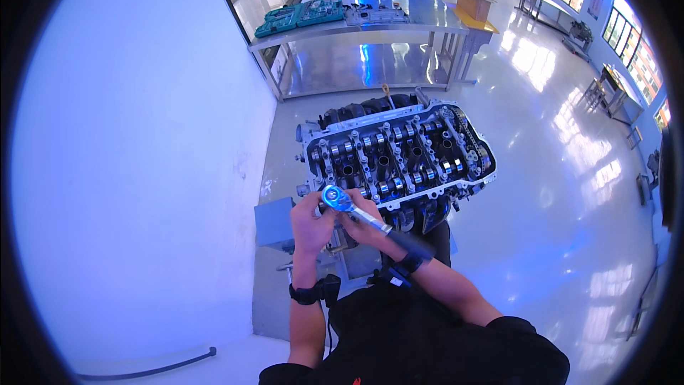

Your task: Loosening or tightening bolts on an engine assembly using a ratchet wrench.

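Glossy floor (pixel 531 214); metal surface (pixel 429 12); opened engine (pixel 399 159); green tool case (pixel 303 16), laid at the surface's left end; ratchet wrench (pixel 375 222), its head pinched by the engine's near-left corner between left hand (pixel 310 227) and right hand (pixel 361 227), fingers curled.

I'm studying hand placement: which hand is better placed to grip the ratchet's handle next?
Probably the right hand: it lies partly beneath the shaft, and the dark handle shows across that wrist. The left hand is beside the ratchet's head, farther from the handle.
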Demonstrator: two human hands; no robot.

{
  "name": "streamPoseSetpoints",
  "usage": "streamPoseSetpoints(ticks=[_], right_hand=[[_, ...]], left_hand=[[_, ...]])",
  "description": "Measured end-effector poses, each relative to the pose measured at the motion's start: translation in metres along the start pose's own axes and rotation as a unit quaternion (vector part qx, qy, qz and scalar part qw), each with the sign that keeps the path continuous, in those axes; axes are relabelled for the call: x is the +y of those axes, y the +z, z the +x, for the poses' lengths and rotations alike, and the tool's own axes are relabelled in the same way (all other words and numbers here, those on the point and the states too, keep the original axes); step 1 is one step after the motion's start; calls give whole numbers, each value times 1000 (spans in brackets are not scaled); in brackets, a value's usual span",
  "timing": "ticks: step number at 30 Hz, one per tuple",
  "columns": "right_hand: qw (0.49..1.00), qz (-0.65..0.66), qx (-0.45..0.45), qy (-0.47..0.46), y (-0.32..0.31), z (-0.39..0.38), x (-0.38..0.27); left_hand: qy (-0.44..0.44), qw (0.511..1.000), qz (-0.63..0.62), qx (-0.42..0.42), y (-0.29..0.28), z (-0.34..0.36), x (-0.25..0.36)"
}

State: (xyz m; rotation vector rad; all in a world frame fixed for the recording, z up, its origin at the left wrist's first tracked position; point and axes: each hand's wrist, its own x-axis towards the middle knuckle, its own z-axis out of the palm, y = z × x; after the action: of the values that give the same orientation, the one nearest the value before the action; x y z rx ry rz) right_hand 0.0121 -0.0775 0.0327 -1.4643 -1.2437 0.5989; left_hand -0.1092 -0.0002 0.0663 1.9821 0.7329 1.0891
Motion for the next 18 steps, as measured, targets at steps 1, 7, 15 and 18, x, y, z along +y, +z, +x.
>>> streamPoseSetpoints(ticks=[1, 7, 15, 18], right_hand=[[997, -12, 35, -72, 1, 2, 4], [984, -16, 133, -118, 9, 17, 18], [985, 63, 134, -85, 4, 20, 13], [987, 71, 118, -82, 2, 22, 18]], left_hand=[[8, 1000, 29, 4, 4, 2, 5], [18, 997, 75, 3, 18, 14, 11], [40, 992, -105, -61, 16, 15, -9], [23, 993, -86, -81, 12, 20, -8]])
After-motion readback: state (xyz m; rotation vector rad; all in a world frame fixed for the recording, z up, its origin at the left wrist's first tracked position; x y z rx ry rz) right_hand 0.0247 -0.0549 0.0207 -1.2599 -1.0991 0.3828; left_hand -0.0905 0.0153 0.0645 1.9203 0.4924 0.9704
